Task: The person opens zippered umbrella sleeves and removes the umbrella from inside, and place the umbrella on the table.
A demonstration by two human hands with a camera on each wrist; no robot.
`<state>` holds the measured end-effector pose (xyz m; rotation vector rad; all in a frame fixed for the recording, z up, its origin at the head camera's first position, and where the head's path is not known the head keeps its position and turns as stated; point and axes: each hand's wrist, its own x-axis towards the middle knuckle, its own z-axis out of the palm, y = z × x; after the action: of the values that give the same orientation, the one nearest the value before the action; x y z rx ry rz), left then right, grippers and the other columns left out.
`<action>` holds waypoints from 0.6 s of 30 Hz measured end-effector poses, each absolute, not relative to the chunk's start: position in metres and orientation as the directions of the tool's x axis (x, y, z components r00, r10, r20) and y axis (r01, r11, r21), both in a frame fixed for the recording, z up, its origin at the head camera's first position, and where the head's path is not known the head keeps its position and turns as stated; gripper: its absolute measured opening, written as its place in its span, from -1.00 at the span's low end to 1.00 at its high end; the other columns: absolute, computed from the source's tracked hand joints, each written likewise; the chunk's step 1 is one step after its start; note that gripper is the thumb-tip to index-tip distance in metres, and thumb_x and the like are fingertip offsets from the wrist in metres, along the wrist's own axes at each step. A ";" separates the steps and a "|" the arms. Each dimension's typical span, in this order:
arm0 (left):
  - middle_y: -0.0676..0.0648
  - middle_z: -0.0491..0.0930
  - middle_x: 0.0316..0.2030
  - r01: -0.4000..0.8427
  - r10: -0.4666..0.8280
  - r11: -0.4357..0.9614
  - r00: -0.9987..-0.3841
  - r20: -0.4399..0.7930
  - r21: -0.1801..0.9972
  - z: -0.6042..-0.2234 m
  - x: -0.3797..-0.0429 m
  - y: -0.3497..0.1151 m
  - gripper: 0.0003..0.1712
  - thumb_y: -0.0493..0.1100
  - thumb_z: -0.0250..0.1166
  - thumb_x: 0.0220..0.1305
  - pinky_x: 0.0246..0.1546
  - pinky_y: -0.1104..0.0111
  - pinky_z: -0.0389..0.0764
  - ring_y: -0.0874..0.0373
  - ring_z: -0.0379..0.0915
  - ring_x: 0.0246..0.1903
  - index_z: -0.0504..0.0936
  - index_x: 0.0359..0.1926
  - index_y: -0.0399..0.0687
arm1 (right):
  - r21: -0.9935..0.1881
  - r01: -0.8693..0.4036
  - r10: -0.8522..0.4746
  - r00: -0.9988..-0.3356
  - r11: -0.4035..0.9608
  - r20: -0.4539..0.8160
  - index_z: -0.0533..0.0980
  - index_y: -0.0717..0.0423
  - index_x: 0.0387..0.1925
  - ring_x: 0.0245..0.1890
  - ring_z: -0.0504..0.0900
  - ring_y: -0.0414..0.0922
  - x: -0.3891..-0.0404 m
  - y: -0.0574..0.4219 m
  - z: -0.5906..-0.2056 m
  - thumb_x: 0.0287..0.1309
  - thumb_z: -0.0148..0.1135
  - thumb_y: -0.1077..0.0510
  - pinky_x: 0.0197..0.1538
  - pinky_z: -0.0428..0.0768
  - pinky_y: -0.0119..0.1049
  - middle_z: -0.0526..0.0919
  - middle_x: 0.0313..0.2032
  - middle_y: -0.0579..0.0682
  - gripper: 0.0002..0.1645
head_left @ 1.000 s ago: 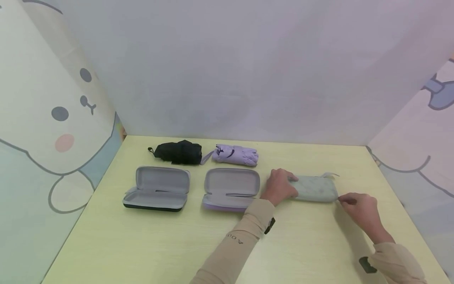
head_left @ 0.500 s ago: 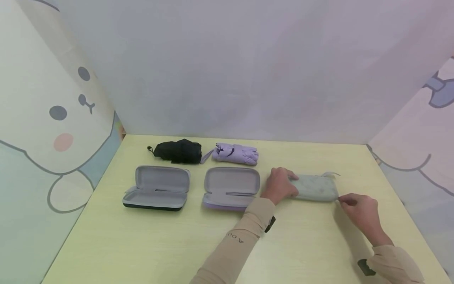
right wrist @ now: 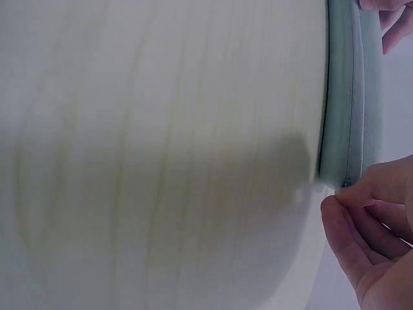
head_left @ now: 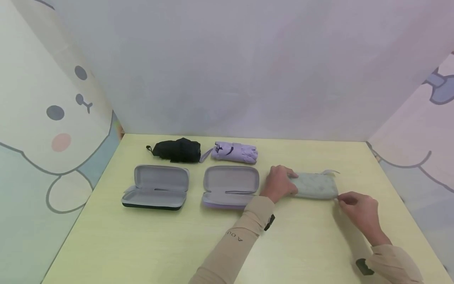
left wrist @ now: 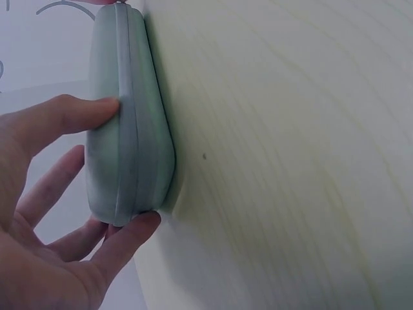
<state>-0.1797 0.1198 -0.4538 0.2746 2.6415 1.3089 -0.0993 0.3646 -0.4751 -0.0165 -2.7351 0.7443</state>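
Note:
A pale green zippered case (head_left: 315,186) lies closed on the table at the right, a short strap loop standing out at its back edge. My left hand (head_left: 278,184) grips its left end; in the left wrist view the thumb presses on the top near the zipper band (left wrist: 128,129) and the other fingers curl round the end. At the near right corner my right hand (head_left: 361,211) pinches the small zipper pull (right wrist: 346,183) between thumb and forefinger. The fingertips cover most of the pull.
To the left, a black case (head_left: 152,206) and a purple case (head_left: 220,206) stand unzipped with lids up, showing grey linings. Behind them lie a folded black umbrella (head_left: 179,150) and a folded purple umbrella (head_left: 235,153). A curtain-like wall (head_left: 241,79) rises at the table's back edge.

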 end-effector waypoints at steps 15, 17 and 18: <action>0.03 0.60 -0.15 0.081 0.237 0.603 -0.968 -0.082 0.793 -0.454 -0.180 0.120 -0.50 -0.35 0.46 -0.42 -0.63 0.47 0.40 0.20 0.31 -0.23 0.78 -0.30 0.18 | -0.559 -0.022 0.151 -0.953 0.829 0.261 0.67 0.24 -0.48 -0.59 0.39 -0.69 -0.089 0.349 -0.477 -0.13 0.38 0.35 -0.47 0.34 -0.63 0.70 -0.53 0.13 -0.93; 0.02 0.60 -0.14 0.077 0.235 0.603 -0.968 -0.085 0.794 -0.454 -0.179 0.120 -0.50 -0.35 0.46 -0.42 -0.64 0.47 0.39 0.20 0.30 -0.23 0.78 -0.30 0.19 | -0.569 -0.012 0.163 -0.953 0.822 0.256 0.67 0.25 -0.48 -0.60 0.39 -0.69 -0.089 0.348 -0.477 -0.13 0.37 0.35 -0.49 0.34 -0.63 0.69 -0.53 0.14 -0.93; 0.02 0.59 -0.14 0.075 0.234 0.603 -0.968 -0.086 0.794 -0.453 -0.179 0.120 -0.50 -0.35 0.46 -0.41 -0.64 0.47 0.39 0.20 0.30 -0.23 0.78 -0.30 0.19 | -0.574 -0.007 0.169 -0.953 0.819 0.253 0.67 0.25 -0.47 -0.60 0.39 -0.69 -0.088 0.347 -0.477 -0.12 0.37 0.35 -0.49 0.34 -0.63 0.69 -0.53 0.15 -0.93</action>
<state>-0.1792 0.1201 -0.4533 0.2576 2.6465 1.2990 -0.0882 0.3471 -0.4773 -0.1239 -2.7099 0.8569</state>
